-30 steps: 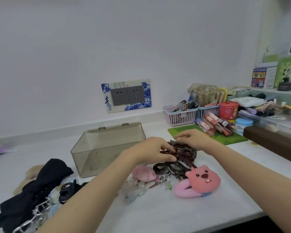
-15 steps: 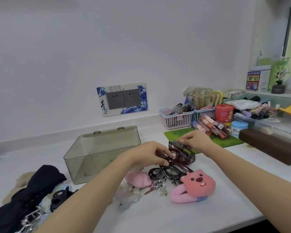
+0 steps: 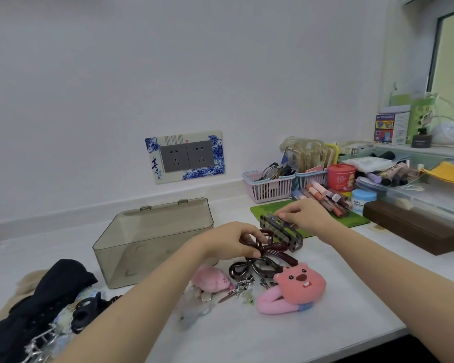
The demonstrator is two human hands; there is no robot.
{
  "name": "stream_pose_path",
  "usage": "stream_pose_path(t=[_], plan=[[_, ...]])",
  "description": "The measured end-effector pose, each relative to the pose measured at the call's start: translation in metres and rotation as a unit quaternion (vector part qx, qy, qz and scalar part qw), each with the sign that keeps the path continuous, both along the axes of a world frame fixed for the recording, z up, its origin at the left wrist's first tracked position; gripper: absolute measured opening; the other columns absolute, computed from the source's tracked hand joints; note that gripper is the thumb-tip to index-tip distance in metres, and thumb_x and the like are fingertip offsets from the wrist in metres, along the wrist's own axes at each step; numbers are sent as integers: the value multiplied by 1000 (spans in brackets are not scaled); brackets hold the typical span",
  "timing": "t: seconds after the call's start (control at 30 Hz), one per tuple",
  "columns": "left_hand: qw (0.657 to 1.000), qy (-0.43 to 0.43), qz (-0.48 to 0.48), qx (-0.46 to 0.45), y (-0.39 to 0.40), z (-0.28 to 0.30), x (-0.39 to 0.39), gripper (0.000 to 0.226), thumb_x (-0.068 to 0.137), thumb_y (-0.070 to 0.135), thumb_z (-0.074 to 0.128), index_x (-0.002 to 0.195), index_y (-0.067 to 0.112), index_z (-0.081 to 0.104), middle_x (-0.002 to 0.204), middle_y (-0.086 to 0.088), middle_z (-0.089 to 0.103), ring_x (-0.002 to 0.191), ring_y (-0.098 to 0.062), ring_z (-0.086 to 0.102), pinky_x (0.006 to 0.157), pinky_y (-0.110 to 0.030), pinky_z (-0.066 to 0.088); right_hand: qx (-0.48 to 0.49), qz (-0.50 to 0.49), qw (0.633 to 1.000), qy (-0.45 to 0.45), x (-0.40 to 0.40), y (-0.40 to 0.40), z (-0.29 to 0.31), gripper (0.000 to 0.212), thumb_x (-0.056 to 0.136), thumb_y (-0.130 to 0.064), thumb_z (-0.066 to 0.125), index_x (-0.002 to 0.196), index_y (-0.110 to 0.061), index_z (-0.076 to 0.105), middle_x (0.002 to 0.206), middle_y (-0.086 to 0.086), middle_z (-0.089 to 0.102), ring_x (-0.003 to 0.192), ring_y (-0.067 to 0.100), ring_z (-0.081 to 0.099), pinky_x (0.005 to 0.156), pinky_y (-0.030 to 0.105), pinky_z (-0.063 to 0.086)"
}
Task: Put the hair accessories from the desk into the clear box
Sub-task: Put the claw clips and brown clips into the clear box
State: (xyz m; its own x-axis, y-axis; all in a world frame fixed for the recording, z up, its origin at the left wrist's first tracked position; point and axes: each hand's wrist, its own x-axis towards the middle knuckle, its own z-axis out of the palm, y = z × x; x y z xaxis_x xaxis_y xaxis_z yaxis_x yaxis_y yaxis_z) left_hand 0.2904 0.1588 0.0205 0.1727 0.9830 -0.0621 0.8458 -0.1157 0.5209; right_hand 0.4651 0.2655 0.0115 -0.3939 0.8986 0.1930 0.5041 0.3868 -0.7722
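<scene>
My left hand (image 3: 232, 241) grips a dark red bow-shaped hair claw (image 3: 269, 246) just above the desk. My right hand (image 3: 306, 214) pinches the top of a grey rectangular hair claw (image 3: 281, 230), tilted up beside it. A second dark bow claw (image 3: 252, 267) lies below them. The clear box (image 3: 152, 239) stands open to the left with nothing visible inside. A pink plush beaver clip (image 3: 296, 285), a small pink plush clip (image 3: 211, 281) and little metal clips (image 3: 240, 288) lie in front.
A black fabric headband (image 3: 37, 302), a black claw (image 3: 84, 311) and a chain (image 3: 38, 345) sit at the near left. Behind my right hand are a green mat (image 3: 351, 221), pink basket (image 3: 269, 186), cosmetics (image 3: 325, 197) and a brown case (image 3: 409, 230).
Both hands have lifted their claws slightly off the pile; the grey claw now stands clear of the dark red one. The camera view has shifted a little.
</scene>
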Motion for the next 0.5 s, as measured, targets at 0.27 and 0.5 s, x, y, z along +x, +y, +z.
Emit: stream_pose_path(t=[0.27, 0.5], plan=[[998, -12, 32, 54, -3, 9, 8, 29, 86, 20, 64, 115, 22, 60, 98, 3, 55, 101, -17, 55, 90, -24, 41, 24, -12, 999, 30, 3, -8, 10, 22, 89, -10, 57, 106, -10, 71, 109, 9, 70, 87, 14, 58, 85, 30, 49], [993, -18, 46, 109, -24, 40, -3, 28, 87, 19, 63, 114, 23, 60, 100, 3, 56, 98, -12, 56, 76, -13, 38, 27, 3, 995, 98, -2, -28, 42, 26, 89, -27, 55, 101, -13, 73, 102, 19, 71, 88, 32, 65, 78, 35, 52]])
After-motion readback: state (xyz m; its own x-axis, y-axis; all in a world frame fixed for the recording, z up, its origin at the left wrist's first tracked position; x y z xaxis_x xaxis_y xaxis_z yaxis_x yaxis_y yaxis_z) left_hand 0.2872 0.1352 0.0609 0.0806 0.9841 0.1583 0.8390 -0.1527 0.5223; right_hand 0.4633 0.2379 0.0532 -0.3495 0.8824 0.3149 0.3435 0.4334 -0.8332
